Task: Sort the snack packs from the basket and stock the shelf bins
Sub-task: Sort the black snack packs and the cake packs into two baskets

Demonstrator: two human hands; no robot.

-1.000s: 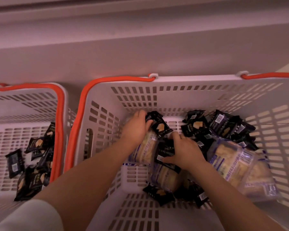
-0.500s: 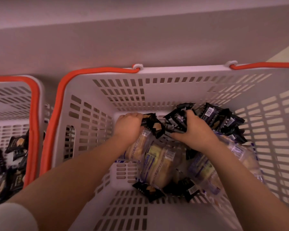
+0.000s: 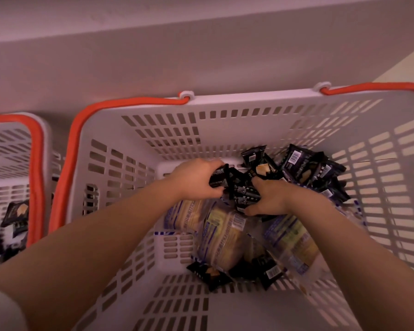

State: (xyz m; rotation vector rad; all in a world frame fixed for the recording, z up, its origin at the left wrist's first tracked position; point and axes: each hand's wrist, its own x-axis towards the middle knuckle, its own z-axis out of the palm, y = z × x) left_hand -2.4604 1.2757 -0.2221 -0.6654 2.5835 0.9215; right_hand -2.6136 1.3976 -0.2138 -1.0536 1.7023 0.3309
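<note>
The scene is seen through a single wide-angle camera worn on the person's head, pointed forward and steeply downward. The inside of a white slotted basket [image 3: 139, 163] is looked into from close above, and its far wall and both side walls are bowed by the lens. Both forearms are seen entering from the near edge and reaching away from the camera toward the far end of the basket. A second basket [image 3: 14, 149] is cut off by the left edge. A pale wall [image 3: 201, 56] is seen across the far part of the frame, with a strip of floor [image 3: 406, 68] at far right. No second view is given, so no overlap can be stated.
</note>
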